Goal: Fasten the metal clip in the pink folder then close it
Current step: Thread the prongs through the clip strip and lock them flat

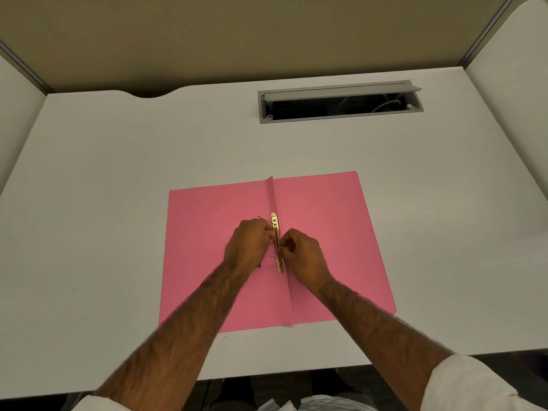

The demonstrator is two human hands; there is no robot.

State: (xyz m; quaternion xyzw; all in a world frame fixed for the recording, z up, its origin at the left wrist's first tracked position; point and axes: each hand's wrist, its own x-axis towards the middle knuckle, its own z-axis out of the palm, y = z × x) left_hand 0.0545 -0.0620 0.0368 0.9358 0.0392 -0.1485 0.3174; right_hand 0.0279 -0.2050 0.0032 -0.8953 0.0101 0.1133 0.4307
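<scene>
No brand, label or writing can be read anywhere in view; the pink folder [320, 232] is plain on both leaves. It lies open and flat on the white surface [118, 173], near the front edge, its centre fold running away from the person. The gold metal clip [275, 229] sits along that fold, roughly midway down its length. Its upper end and lower end show; the middle stretch is covered by fingers.

The left hand [249, 247] is curled against the clip from the left side, fingers bent inward at the bar. The right hand [302, 256] meets it from the right, thumb and fingertips pinched at the clip's lower half. Each grip appears closed on the clip, though the exact contact points are hidden beneath the knuckles. Two thin prongs project to the left of the bar, one near the top and one near the bottom; whether they are bent down cannot be told.

At the far right of the surface a grey cable hatch [341, 103] stands open; pale cables inside are dim and hard to make out. White sleeves [474, 387] are cut off at the bottom edge.
</scene>
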